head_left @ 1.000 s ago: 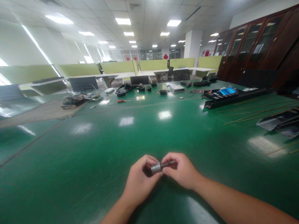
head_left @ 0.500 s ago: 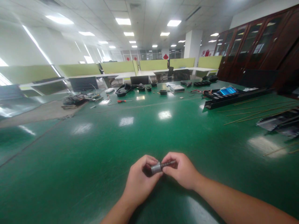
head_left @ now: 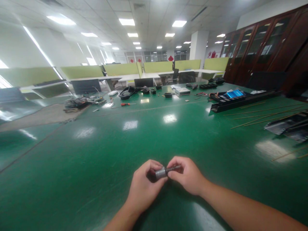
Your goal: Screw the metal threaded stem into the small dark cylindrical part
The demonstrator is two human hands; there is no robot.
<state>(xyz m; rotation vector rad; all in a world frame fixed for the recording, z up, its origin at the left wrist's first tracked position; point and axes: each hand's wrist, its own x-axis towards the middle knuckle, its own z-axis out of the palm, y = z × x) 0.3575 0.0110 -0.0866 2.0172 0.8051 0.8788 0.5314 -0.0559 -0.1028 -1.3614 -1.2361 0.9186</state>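
My left hand (head_left: 144, 184) is closed round a short grey metal cylinder (head_left: 160, 173), thumb below and fingers above. From the cylinder's right end sticks out a thin dark ribbed rod (head_left: 170, 169), which looks like a shaft or a drill bit. Pinched between the thumb and fingers of my right hand (head_left: 189, 176) is this rod, its outer end partly covered. The two hands nearly meet, a little above the green tabletop (head_left: 108, 144). Whether cylinder and rod are one piece I cannot tell.
An orange-handled screwdriver (head_left: 125, 104) lies farther back, near a pile of electronic parts (head_left: 79, 102) and a white box (head_left: 183, 91). On the right are a long black channel (head_left: 240, 102), thin brass-coloured rods (head_left: 255, 121) and dark metal pieces (head_left: 291, 126).
Almost nothing differs. The fingertips of my right hand have shifted very slightly on the rod; both hands keep their hold.
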